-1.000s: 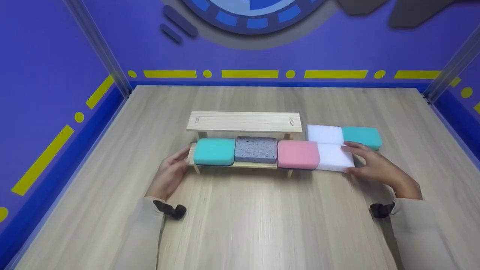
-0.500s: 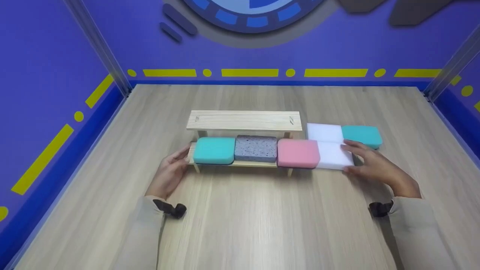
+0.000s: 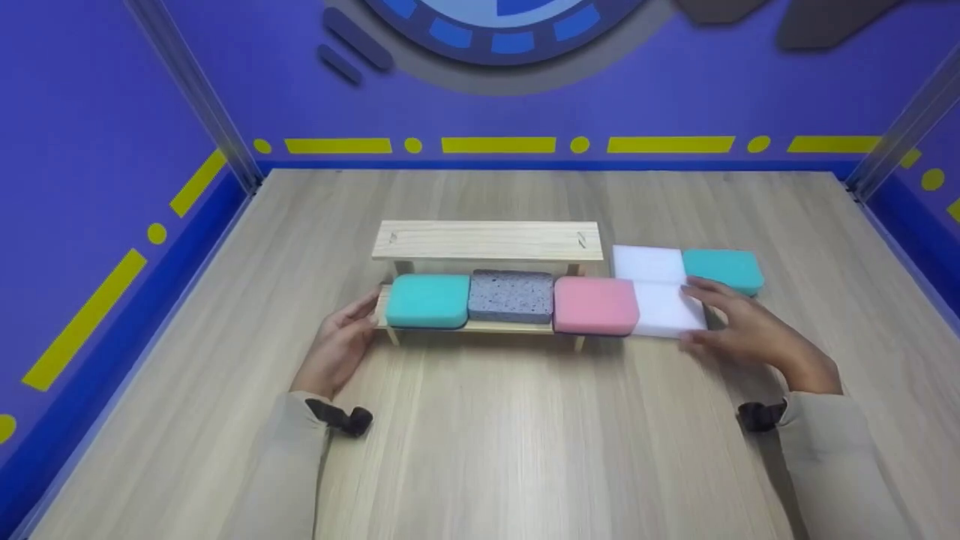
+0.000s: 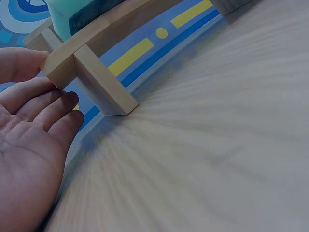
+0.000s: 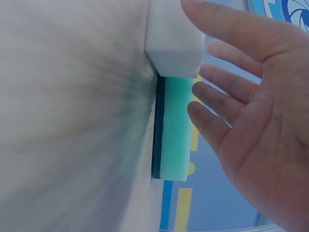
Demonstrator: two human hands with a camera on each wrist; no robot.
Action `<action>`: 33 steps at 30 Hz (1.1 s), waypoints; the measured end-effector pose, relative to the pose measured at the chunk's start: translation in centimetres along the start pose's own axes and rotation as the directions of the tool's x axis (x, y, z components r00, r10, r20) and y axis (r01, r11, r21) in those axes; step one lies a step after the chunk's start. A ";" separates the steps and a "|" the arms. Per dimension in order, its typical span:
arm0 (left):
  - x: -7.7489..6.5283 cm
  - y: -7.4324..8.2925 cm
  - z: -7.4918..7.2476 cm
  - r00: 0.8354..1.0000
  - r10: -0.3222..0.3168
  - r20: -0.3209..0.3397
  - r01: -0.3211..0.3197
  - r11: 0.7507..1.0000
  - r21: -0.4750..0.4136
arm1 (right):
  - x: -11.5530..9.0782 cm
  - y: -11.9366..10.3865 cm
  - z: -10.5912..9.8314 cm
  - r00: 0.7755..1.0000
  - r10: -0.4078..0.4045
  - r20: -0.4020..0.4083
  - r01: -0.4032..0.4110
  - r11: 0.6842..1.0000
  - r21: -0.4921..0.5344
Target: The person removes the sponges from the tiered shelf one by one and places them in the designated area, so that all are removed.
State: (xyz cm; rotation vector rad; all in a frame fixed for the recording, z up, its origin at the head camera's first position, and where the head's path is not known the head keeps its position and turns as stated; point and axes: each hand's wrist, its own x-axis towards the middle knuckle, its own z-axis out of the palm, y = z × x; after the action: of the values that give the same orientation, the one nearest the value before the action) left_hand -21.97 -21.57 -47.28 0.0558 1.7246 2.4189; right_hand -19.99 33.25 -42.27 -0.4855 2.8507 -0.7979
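Note:
My left hand (image 3: pixel 341 349) pinches the left end of the two-tier wooden step shelf (image 3: pixel 487 240); in the left wrist view its thumb (image 4: pixel 24 65) is on the board's end, fingers beneath. On the front tier, a teal sponge (image 3: pixel 427 301), a grey porous sponge (image 3: pixel 511 297) and a pink sponge (image 3: pixel 596 306) stand side by side. The pink one overhangs on the right, with a white sponge (image 3: pixel 664 309) beside it. My right hand (image 3: pixel 765 337) holds that white sponge's right end, thumb at the near side, fingers at the far side.
Behind the held sponge lie a second white sponge (image 3: pixel 646 262) and a second teal sponge (image 3: pixel 726 270) with a dark scouring layer. All stands on a wood-grain table (image 3: pixel 525 450). Blue-purple panels (image 3: pixel 525 105) with yellow marks enclose its back and sides.
The right thumb has shifted very slightly left along the white sponge's near edge. The shelf, the sponges and the left hand keep their places; the head view has tilted a little.

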 end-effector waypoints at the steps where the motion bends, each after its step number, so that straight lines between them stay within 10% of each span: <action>1: 0.0 0.0 0.0 1.000 -0.001 0.002 0.001 1.000 -0.005 | 0.0 0.0 0.0 1.000 0.000 -0.001 0.000 1.000 0.004; 20: 0.0 -0.1 -0.1 1.000 0.006 -0.006 -0.006 1.000 -0.025 | -0.2 -1.5 -0.5 0.984 -0.039 -0.174 0.053 0.996 0.076; 33: -0.1 0.1 -0.1 0.999 -0.032 -0.006 0.032 0.999 -0.034 | 0.5 -3.3 -0.7 0.992 -0.014 -0.124 0.027 0.994 0.106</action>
State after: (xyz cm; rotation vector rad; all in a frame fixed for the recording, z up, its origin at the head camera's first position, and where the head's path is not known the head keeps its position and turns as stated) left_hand -21.85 -21.70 -47.23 0.0162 1.6731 2.4276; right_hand -19.69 30.77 -40.02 -0.4678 2.8978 -1.0127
